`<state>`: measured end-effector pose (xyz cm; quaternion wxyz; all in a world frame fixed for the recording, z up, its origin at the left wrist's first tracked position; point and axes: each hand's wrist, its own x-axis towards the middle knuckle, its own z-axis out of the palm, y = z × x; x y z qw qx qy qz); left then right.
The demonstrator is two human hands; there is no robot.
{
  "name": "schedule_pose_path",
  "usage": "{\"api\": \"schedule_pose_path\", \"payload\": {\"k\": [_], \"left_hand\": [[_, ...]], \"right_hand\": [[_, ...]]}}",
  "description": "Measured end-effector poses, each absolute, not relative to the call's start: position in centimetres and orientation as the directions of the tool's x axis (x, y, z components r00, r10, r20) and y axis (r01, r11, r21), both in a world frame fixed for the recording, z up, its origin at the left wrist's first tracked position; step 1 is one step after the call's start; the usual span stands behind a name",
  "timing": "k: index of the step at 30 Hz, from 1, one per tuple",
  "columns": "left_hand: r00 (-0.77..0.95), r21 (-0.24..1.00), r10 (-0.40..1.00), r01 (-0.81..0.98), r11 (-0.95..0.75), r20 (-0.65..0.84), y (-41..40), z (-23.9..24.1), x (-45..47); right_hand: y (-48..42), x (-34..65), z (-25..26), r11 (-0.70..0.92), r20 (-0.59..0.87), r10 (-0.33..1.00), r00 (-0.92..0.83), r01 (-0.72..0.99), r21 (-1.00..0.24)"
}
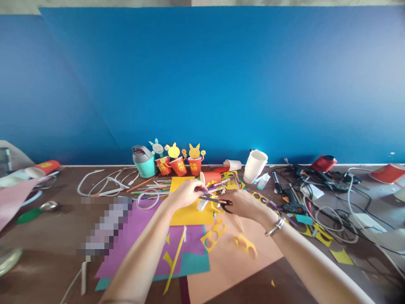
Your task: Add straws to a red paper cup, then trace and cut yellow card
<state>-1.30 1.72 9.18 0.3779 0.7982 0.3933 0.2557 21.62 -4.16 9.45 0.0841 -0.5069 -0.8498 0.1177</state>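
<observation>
Over the middle of the table, my left hand point(187, 192) pinches a small purple strip point(204, 191), perhaps paper. Black-handled scissors point(226, 204) are in my right hand point(245, 206), their blades pointing left, close under the strip; whether they touch it I cannot tell. Beneath both hands lies a sheet of yellow paper point(193, 215), over purple paper point(126, 253) and pale orange paper point(228, 261). A red paper cup point(209, 178) lies on its side just beyond my fingers. Several yellow offcuts with round holes point(214, 237) are scattered near my right wrist.
Three red cups point(179, 166) with paper animal heads stand by the blue wall point(202, 84), beside a teal container point(144, 162). A white cup point(255, 166) stands right of them. Tangled cables and a black glue gun point(294, 204) lie on the right; a white cable point(107, 183) on the left.
</observation>
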Motion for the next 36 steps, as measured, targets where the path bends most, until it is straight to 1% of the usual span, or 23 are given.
{"api": "schedule_pose_path", "payload": {"k": [5,8,10,14,18,20,23,26,27,29,31,33,34,36], "left_hand": [[0.420,0.885,0.887,0.315,-0.343,0.194,1.5,10.2,-0.9],[0.359,0.968,0.922,0.140,-0.209,0.147,0.8,11.4,-0.9],[0.354,0.993,0.929,0.004,-0.122,0.113,0.4,12.2,-1.1],[0.372,0.987,0.928,-0.155,0.031,0.029,0.0,13.0,-1.3],[0.358,0.953,0.932,-0.262,0.154,-0.052,0.1,12.8,-1.0],[0.331,0.936,0.941,-0.302,0.179,-0.073,0.3,12.5,-0.8],[0.286,0.916,0.955,-0.359,0.180,-0.075,0.5,11.9,-0.4],[0.237,0.897,0.969,-0.410,0.168,-0.074,0.7,11.6,-0.2],[0.217,0.890,0.973,-0.424,0.165,-0.077,0.8,11.6,-0.1],[0.181,0.879,0.979,-0.448,0.163,-0.089,0.9,11.6,0.0],[0.157,0.872,0.983,-0.463,0.160,-0.098,0.9,11.6,0.2],[0.144,0.871,0.985,-0.466,0.153,-0.096,0.8,11.6,0.3],[0.137,0.873,0.986,-0.465,0.147,-0.093,0.8,11.5,0.4],[0.119,0.880,0.989,-0.457,0.128,-0.082,0.7,11.4,0.6]], "right_hand": [[-5.3,19.6,8.7,0.450,0.031,0.888,-0.460,0.850,-0.275],[-6.5,17.7,8.4,0.453,-0.012,0.883,-0.469,0.859,-0.237],[-7.2,16.4,8.3,0.464,-0.040,0.874,-0.484,0.857,-0.222],[-7.8,14.3,7.6,0.437,-0.147,0.873,-0.465,0.880,-0.187],[-7.7,13.1,6.2,0.493,-0.118,0.850,-0.514,0.854,-0.166],[-7.5,12.9,5.5,0.503,-0.099,0.845,-0.525,0.844,-0.187],[-7.0,13.3,5.2,0.514,-0.099,0.823,-0.559,0.807,-0.289],[-6.0,14.6,5.5,0.512,-0.117,0.767,-0.631,0.711,-0.482],[-5.6,15.1,5.6,0.461,-0.139,0.768,-0.625,0.691,-0.557],[-4.6,16.0,5.9,0.299,-0.147,0.828,-0.541,0.648,-0.700],[-3.8,16.6,6.2,0.136,-0.116,0.895,-0.432,0.510,-0.850],[-3.3,16.7,6.5,0.033,-0.080,0.942,-0.325,0.327,-0.944],[-3.2,16.7,6.6,0.003,-0.064,0.957,-0.283,0.229,-0.973],[-3.2,16.3,6.8,-0.020,-0.038,0.964,-0.262,0.069,-0.997]]}}
